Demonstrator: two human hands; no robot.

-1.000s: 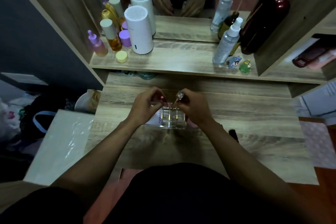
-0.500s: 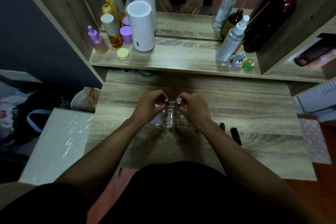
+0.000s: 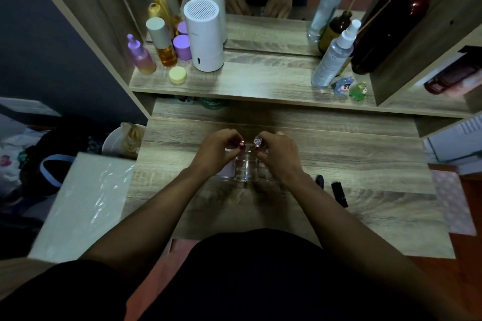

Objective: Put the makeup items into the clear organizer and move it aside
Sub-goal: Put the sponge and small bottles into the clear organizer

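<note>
A clear organizer with square compartments stands on the wooden desk, between my hands. My left hand pinches a small red-capped makeup tube upright over the organizer's left side. My right hand pinches a silver-capped tube upright over its right side. Both tubes reach down into the compartments; their lower ends are hard to make out. Something pale pink lies under my left hand beside the organizer. Two black makeup sticks lie on the desk right of my right wrist.
A raised shelf behind holds a white cylinder, purple and amber bottles, a yellow jar, a spray bottle and two small figurines. A mirror stands behind it. A white box sits left of the desk.
Both hands have lowered their tubes a little towards the organizer and drawn closer together. The camera has tilted slightly, bringing the black sticks on the right into view.
</note>
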